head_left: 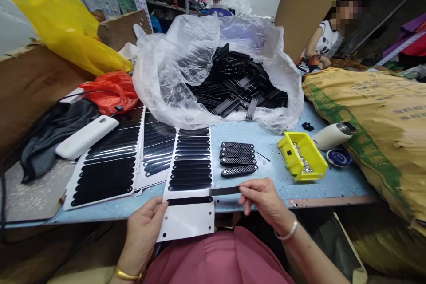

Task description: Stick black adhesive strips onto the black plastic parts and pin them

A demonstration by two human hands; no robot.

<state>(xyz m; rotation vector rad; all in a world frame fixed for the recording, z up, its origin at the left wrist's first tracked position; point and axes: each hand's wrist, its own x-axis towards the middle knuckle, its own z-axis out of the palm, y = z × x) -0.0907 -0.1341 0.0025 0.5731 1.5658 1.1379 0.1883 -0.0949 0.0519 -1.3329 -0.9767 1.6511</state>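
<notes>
My left hand (145, 226) grips the lower left edge of a white backing sheet (189, 177) lined with black oblong stickers. My right hand (262, 202) pinches a black sticker strip (224, 191), lifted partly off the sheet near its lower end. Just beyond, several black perforated comb-like pieces (238, 159) lie side by side on the blue table (273, 175). More sticker sheets (113, 159) lie to the left.
A clear plastic bag (186, 66) holds a heap of black combs (239, 84). A yellow bin (302, 156) with small metal parts, a white flask (333, 135) and its lid (338, 156) stand right. A white power bank (87, 136), dark cloth, orange bag lie left. Other people sit behind.
</notes>
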